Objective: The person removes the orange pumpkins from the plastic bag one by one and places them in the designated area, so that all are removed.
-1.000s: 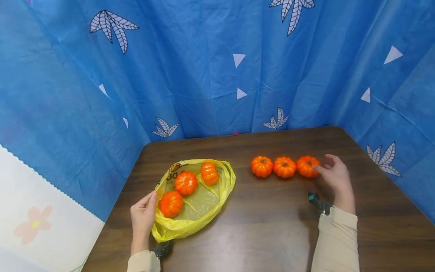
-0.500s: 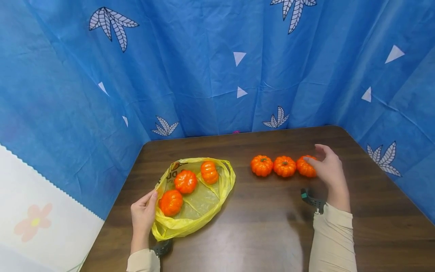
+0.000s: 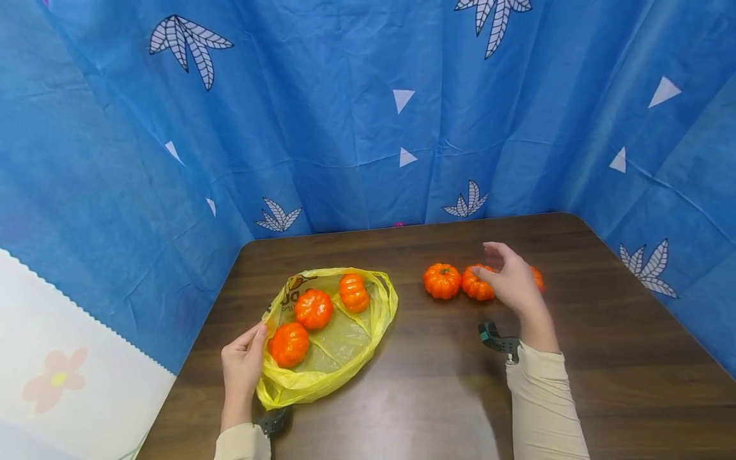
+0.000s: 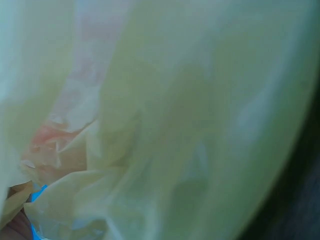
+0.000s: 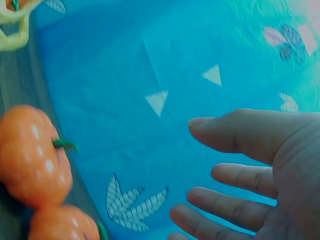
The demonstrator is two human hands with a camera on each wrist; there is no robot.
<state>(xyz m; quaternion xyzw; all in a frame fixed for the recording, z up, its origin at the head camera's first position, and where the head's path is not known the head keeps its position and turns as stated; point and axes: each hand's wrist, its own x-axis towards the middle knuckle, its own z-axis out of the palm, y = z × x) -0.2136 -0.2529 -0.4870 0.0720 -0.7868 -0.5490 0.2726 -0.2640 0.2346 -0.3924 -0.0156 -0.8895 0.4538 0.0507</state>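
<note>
My left hand pinches the left rim of a yellow plastic bag, which lies spread with its mouth up. Inside it are three small orange pumpkins, one of them a pumpkin near the middle. Yellow film fills most of the left wrist view. To the right, my right hand hovers over a row of three more pumpkins, holding nothing, thumb and fingers spread apart. It partly covers the middle pumpkin and most of the right-hand pumpkin; the left-hand pumpkin shows fully.
The brown wooden table has a blue patterned curtain behind it and along both sides. A white cloth with a flower print hangs at the left edge. Each wrist carries a dark camera mount, such as the right mount.
My right hand has moved left, from beside the right-hand pumpkin to above the middle one. The left hand and the bag stay as they were; the pumpkins have not moved.
</note>
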